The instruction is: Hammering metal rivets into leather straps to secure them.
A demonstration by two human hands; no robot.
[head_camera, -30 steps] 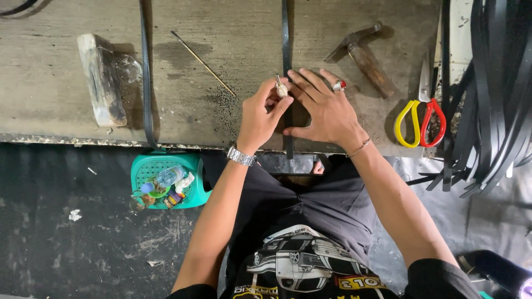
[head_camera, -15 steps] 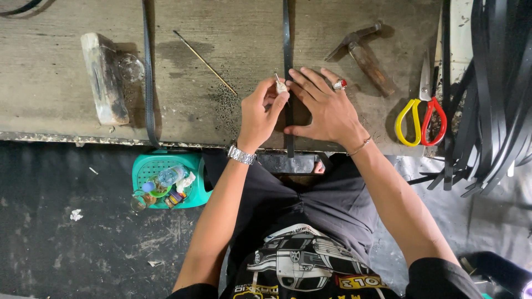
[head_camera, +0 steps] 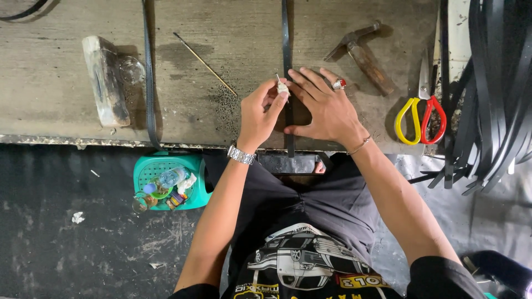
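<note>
Black strap [head_camera: 286, 33] runs lengthwise away from the person across the bench [head_camera: 55, 22], passing under both hands. Right hand [head_camera: 327, 108] lies flat, fingers spread, pinning the strap. Left hand [head_camera: 259, 113] pinches a small pale tool [head_camera: 281, 86] just left of the strap, touching it. Hammer [head_camera: 360, 52] and scissors [head_camera: 420, 113] sit to the right, thin stick [head_camera: 205, 63] to the left; nothing blocks.

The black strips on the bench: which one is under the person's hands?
The middle strip, pinned under the right hand. The other strip lies alone at left; the rest are in a bundle at right.
</note>
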